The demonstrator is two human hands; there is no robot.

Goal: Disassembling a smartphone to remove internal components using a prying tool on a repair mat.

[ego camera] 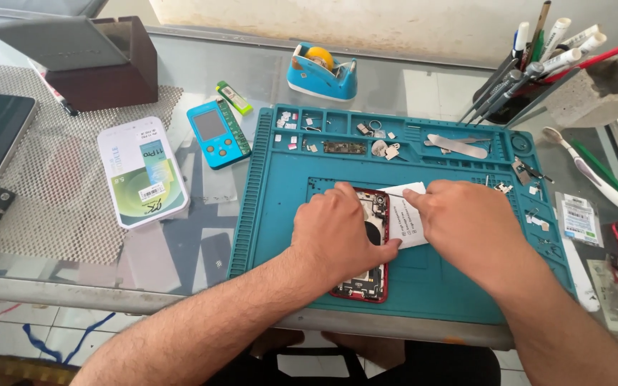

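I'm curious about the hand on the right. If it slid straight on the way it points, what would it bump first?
Probably the left hand: the right hand points leftward across the white card toward it.

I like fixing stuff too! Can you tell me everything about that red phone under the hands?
The red phone lies flat on the teal mat, opened up, with pale and dark parts showing inside its red frame. The left hand covers much of it. The right hand pinches a white sheet at its right edge.
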